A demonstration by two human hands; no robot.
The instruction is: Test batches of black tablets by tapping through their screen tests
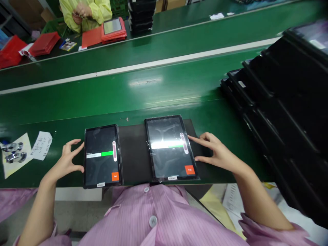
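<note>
Two tablets lie side by side on a dark flat mat (pixel 135 147) at the bench's front edge. The left tablet (pixel 98 167) shows a dark screen with a white and green bar and an orange "Fail" box. A similar picture is lit on the right tablet (pixel 166 164), with glare across it. My left hand (pixel 67 162) is open, its thumb and index fingertips at the left tablet's left edge. At the right tablet's right edge, my right hand (pixel 217 152) has index finger and thumb spread apart, with other fingers curled. Neither hand wraps round a tablet.
Black trays (pixel 289 102) are stacked high on the right. At left lie a handwritten paper slip (pixel 42 145) and shiny metal round pieces (pixel 15 157). Across the green bench, a person in a yellow sleeve (pixel 99 12) works near red pouches (pixel 115 34) and a black stack (pixel 141 15).
</note>
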